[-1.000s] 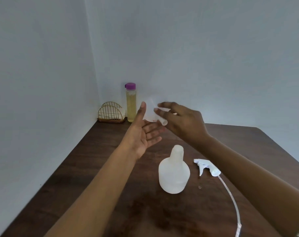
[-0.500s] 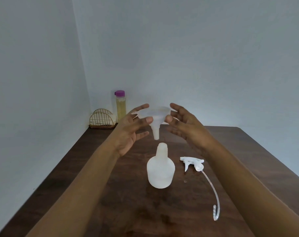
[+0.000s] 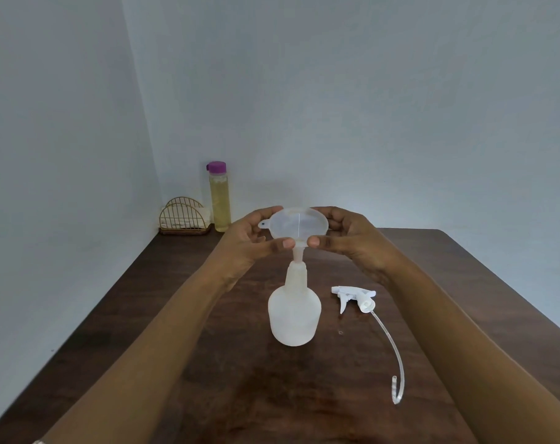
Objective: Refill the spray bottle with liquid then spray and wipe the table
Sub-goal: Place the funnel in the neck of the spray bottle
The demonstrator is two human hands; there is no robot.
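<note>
One translucent plastic funnel [image 3: 299, 223] is gripped by its rim between the left hand [image 3: 247, 241] and the right hand [image 3: 352, 241], its spout held at the mouth of the frosted white spray bottle [image 3: 294, 315] upright on the dark wooden table [image 3: 240, 395].

1. You have two bottles: a spray bottle [image 3: 294, 312], and a yellow-liquid bottle [image 3: 220, 203] at its 11 o'clock.
2. One funnel [image 3: 299, 224].
3. One trigger sprayer [image 3: 355, 298], at the spray bottle's 3 o'clock.
4. One wire rack [image 3: 184, 217].

The sprayer head [image 3: 355, 298] lies right of the bottle [image 3: 294, 315].
</note>
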